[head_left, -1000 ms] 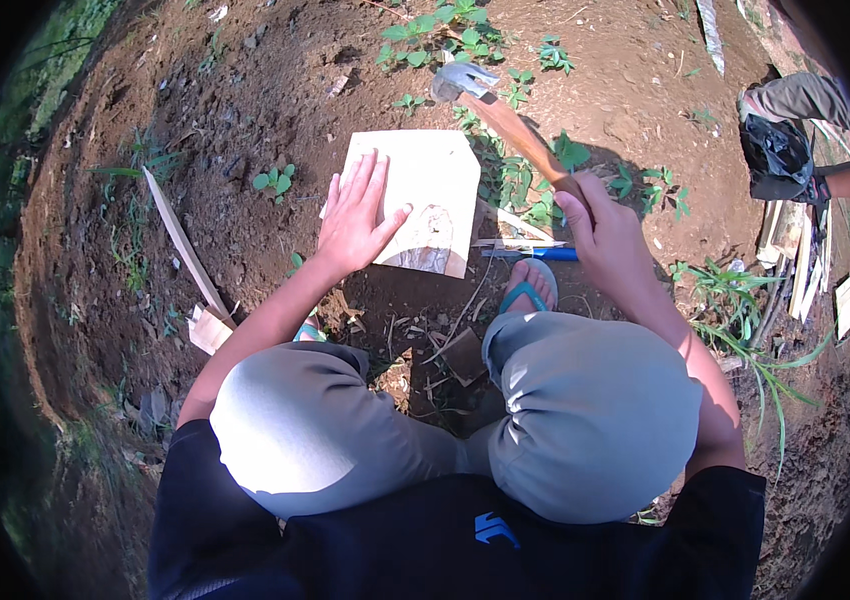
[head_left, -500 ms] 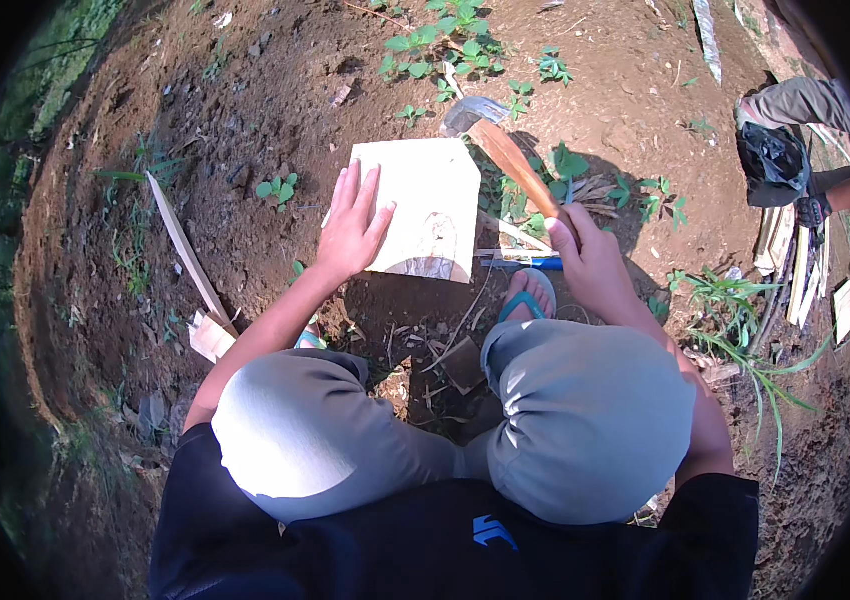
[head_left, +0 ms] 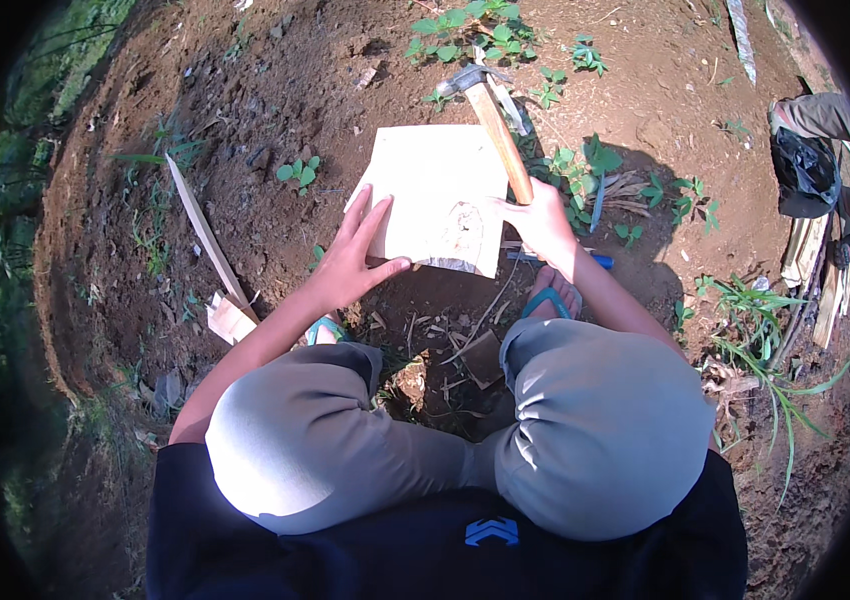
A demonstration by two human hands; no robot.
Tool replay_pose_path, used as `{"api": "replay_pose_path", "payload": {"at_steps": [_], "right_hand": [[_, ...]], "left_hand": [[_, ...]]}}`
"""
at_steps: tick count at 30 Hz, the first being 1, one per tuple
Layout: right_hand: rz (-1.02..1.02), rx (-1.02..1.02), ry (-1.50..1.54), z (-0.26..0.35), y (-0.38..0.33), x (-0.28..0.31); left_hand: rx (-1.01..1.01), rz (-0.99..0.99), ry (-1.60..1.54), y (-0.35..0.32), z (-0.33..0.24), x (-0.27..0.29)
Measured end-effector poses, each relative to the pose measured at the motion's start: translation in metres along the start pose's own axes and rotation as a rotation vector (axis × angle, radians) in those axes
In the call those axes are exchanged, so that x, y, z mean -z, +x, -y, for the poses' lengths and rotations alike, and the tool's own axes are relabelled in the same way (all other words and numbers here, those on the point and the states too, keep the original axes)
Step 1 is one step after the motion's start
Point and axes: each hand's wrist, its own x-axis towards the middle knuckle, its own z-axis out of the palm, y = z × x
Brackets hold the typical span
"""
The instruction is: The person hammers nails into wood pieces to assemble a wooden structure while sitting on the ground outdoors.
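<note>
A pale, flat wooden board with a dark knot near its lower edge lies on the soil before my knees. My left hand rests at its lower left corner, fingers stretched and spread against the edge, thumb apart along the near side. At the board's right side my right hand is closed around the wooden handle of a hatchet-like tool. Its metal head points away from me, just past the board's far right corner. My right thumb reaches over the board's edge.
A blue object lies partly hidden beside my sandalled right foot. Left, a long wood strip leans by a small wood piece. Green plants grow ahead. At far right are a black bag, split wood and another person's leg.
My left hand has slid from the board's face to its near left corner. My right hand has moved left with the tool, up against the board. The view has shifted slightly.
</note>
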Motion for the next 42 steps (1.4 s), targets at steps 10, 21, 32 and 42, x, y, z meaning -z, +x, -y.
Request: {"api": "replay_pose_path", "payload": {"at_steps": [10,21,32,42], "right_hand": [[0.029,-0.349,0.094,0.056,-0.027,-0.009],[-0.108,0.017,0.286,0.011,-0.070,-0.039],[-0.372,-0.059,0.264,0.049,0.002,0.034],[0.170,-0.228,0.077,0.004,0.037,0.024]], "left_hand": [[0.873,0.114,-0.944,-0.054,0.016,-0.009],[0.649,0.101,-1.096,-0.035,0.018,-0.022],[0.615,-0.060,-1.201,-0.035,0.018,-0.033],[0.632,0.137,-1.247,-0.034,0.005,-0.042]]}}
